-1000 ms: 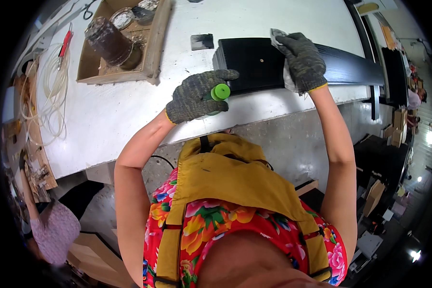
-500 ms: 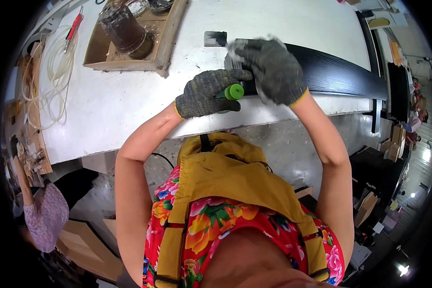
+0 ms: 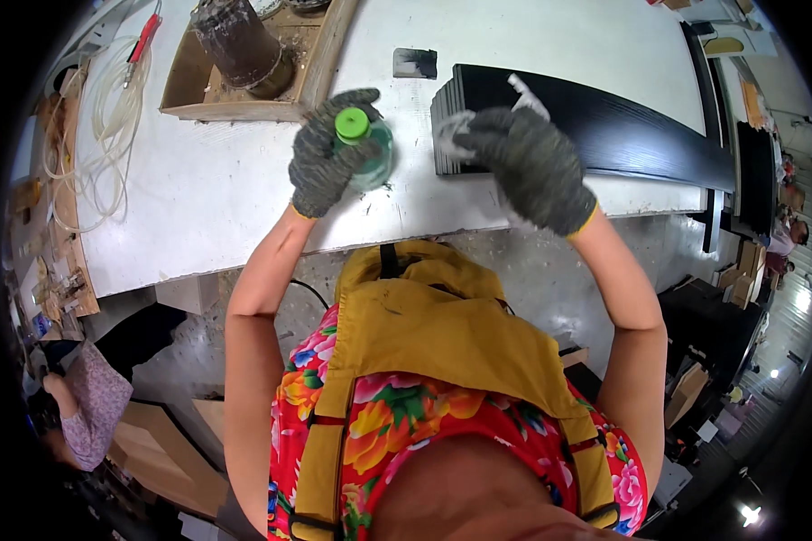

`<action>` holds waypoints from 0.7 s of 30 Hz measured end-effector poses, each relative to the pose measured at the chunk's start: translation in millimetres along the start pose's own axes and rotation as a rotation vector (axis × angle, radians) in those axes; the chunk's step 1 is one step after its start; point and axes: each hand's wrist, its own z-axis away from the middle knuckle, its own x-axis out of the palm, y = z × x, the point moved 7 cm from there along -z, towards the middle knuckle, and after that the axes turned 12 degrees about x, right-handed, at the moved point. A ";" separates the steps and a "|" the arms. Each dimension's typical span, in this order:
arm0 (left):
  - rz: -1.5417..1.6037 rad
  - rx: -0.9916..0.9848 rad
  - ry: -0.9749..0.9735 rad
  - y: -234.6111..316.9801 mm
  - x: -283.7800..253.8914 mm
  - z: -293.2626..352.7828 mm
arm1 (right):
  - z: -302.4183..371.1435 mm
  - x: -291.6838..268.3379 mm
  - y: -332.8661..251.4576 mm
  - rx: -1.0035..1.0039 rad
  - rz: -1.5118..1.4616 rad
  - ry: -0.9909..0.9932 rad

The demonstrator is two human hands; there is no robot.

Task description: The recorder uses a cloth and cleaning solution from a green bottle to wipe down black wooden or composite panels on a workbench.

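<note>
My left hand, in a dark knitted glove, is wrapped round a clear greenish bottle with a bright green cap. The bottle is upright over the white table; whether its base touches the top I cannot tell. My right hand, gloved too, grips a crumpled white rag against the left end of a stack of black boards. A corner of the rag sticks up above the glove. Left of the stack lies a small dark-smeared piece.
A wooden tray holding a stained brown container stands at the back left. Beside it lie a coiled clear hose and a red-handled tool. Another person is at the lower left. The white table's front edge runs before me.
My left hand has drawn the bottle leftward, away from the boards, and turned it upright. My right hand has shifted slightly right and down, uncovering the stack's left end and more of the rag.
</note>
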 end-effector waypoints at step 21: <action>-0.462 0.278 0.090 54.2 1.5 14.0 | 52.5 -48.0 30.3 0.253 -0.526 0.306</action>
